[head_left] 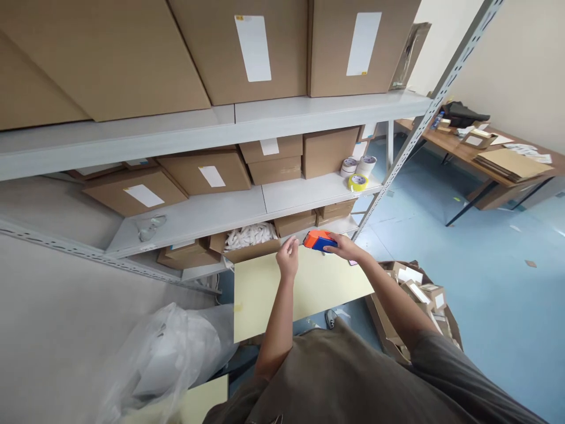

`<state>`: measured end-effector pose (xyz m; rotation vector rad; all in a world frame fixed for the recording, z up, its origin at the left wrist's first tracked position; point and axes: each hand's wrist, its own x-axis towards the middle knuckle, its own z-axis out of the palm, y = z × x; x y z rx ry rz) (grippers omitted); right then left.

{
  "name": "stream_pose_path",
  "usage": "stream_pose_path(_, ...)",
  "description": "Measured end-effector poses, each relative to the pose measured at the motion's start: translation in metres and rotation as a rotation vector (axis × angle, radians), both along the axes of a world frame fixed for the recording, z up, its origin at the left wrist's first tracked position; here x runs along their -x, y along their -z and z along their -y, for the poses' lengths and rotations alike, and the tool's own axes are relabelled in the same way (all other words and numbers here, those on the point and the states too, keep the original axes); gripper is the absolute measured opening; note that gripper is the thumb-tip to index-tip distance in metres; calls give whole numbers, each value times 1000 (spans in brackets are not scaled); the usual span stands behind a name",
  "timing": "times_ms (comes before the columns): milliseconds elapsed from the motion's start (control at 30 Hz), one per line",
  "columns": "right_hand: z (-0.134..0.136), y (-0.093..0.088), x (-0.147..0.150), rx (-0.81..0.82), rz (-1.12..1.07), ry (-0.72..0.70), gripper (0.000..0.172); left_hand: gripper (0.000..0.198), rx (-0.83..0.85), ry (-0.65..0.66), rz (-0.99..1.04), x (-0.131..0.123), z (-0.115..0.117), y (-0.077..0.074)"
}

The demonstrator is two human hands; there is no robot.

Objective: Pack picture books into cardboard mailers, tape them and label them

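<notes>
My right hand [342, 246] grips an orange-and-blue handheld tool [319, 241] above the pale yellow tabletop [260, 291]; its exact kind is hard to make out. Just left of the tool, my left hand [288, 255] is raised with its fingers pinched together. Whether anything thin or small sits between those fingertips I cannot tell. A gap separates the left hand from the tool. Partly behind my right wrist, a small pinkish flat thing [352, 262] lies at the tabletop's edge.
Ahead stands a grey metal shelf [309, 112] with cardboard boxes [332, 152], tape rolls [357, 182] and a carton of white items [251, 235]. A carton of small boxes [384, 324] is on the floor at right. Clear plastic wrap [176, 347] bulges at left. A brown desk [507, 171] stands farther right.
</notes>
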<state>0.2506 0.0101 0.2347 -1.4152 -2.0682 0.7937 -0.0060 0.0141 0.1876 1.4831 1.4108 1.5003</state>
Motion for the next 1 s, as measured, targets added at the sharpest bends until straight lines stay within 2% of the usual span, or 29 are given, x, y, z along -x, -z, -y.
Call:
stream_pose_path(100,-33,2,-19,-85,7,-19,31,87,95,-67,55,-2,-14,-6)
stream_pose_path(133,-46,3,-25,-120,15,-12,29,92,115,-96,56,-3,-18,-7)
stream_pose_path(300,-129,1,-45,-238,134,46,18,79,153,-157,30,-10,-28,-7)
stream_pose_path(467,-225,-12,-43,-204,326,127,40,69,172,-138,-58,-23,-26,-2)
stream_pose_path(600,-279,-8,-40,-202,419,140,53,61,154,-181,-109,-27,-19,-2)
stream_pose_path(667,-293,2,-41,-182,451,112,57,57,162,-196,-132,-27,-14,-3)
stream_pose_path(767,-299,19,-44,-179,470,85,61,51,193,-227,-163,-26,-9,-3)
stream_pose_path(900,-289,34,-43,-268,356,159,68,46,213,-264,-181,-24,-8,-4)
stream_pose_path(1000,-270,36,-40,-376,184,204,59,42,212,-264,-197,-23,-13,-5)
